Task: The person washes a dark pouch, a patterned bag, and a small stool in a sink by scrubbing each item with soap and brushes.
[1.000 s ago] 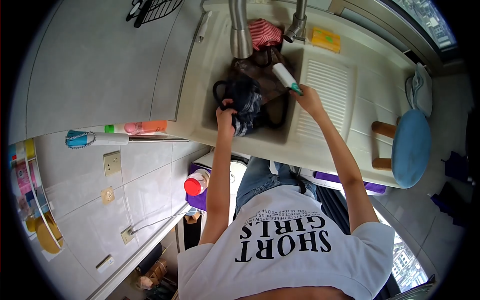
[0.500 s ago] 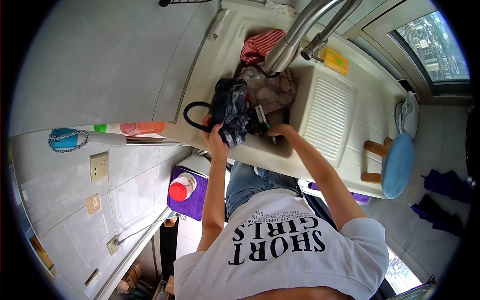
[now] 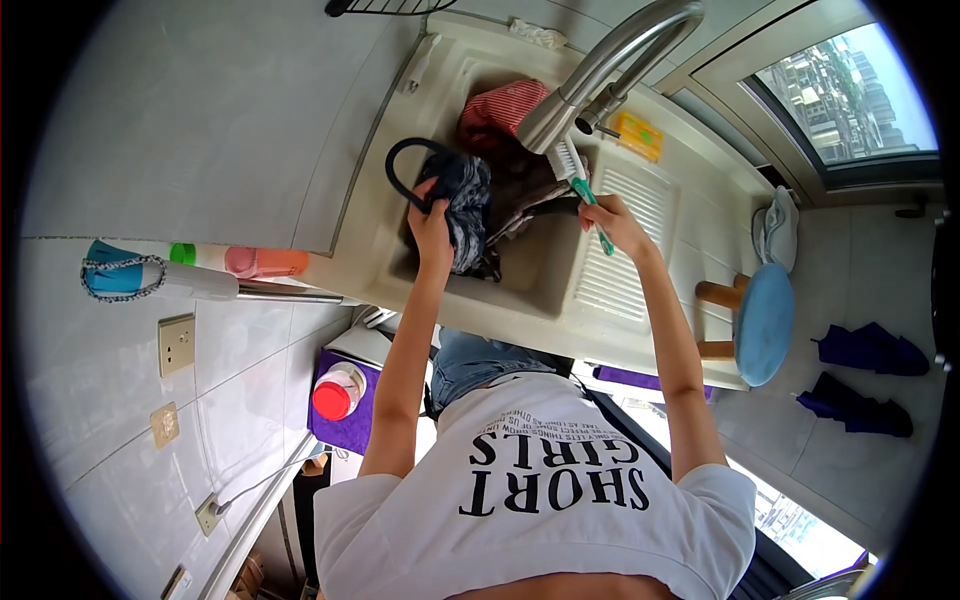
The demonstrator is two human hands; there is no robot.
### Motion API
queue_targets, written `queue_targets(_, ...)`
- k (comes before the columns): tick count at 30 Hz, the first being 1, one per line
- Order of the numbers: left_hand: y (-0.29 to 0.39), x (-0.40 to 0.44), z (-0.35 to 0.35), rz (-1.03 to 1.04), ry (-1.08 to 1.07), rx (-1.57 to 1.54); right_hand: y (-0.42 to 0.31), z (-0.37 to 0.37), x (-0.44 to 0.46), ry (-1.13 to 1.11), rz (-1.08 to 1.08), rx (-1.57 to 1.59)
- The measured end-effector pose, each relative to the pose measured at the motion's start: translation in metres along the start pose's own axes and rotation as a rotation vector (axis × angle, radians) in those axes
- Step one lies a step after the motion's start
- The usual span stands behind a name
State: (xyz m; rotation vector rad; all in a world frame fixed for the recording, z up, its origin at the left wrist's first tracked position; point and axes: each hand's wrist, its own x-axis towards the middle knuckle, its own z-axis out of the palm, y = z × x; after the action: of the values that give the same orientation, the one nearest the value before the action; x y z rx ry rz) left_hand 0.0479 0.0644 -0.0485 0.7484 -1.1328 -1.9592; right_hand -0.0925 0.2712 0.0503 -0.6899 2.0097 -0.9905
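My left hand is closed on a dark patterned handbag with a round black handle, held over the left part of the sink basin. In my right hand is a scrubbing brush with a green and white handle; its white bristles are up near the faucet. A dark strap runs from the bags to just beside my right fingers; whether they touch it I cannot tell. Behind the handbag, a brownish floral cloth bag lies partly hidden in the basin. Red striped fabric sits at the basin's far end.
A metal faucet arches over the cream sink. Right of the basin is a ribbed washboard, with a yellow packet beyond it. A blue-topped stool stands at the right. A red-lidded jar is at the lower left.
My right hand has come up out of the basin to the right with the brush. My left hand and the handbag have shifted slightly away from me. The floral bag now looks more bunched.
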Motion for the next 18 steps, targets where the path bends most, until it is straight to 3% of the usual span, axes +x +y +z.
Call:
queue_targets(4,-0.020,0.028,0.029,0.146,-0.043,0.233,0.008,0.003,-0.016,0.113,-0.073,0.211)
queue_targets(8,-0.057,0.052,0.058,0.242,-0.216,0.475,0.015,0.014,-0.034,0.192,-0.120,0.406)
queue_targets(10,-0.088,0.053,0.068,0.186,-0.392,0.688,0.008,0.016,-0.043,0.293,-0.156,0.473)
queue_targets(11,-0.107,0.062,0.067,-0.018,-0.661,0.830,0.006,0.016,-0.046,0.315,-0.187,0.539)
queue_targets(12,-0.126,0.062,0.065,-0.018,-0.664,0.825,0.004,0.014,-0.049,0.319,-0.186,0.535)
queue_targets(14,-0.161,0.062,0.063,0.044,-1.120,1.055,-0.003,0.011,-0.057,0.397,-0.225,0.584)
queue_targets(18,-0.236,0.061,0.035,-0.086,-1.339,1.129,-0.022,0.001,-0.067,0.463,-0.215,0.630)
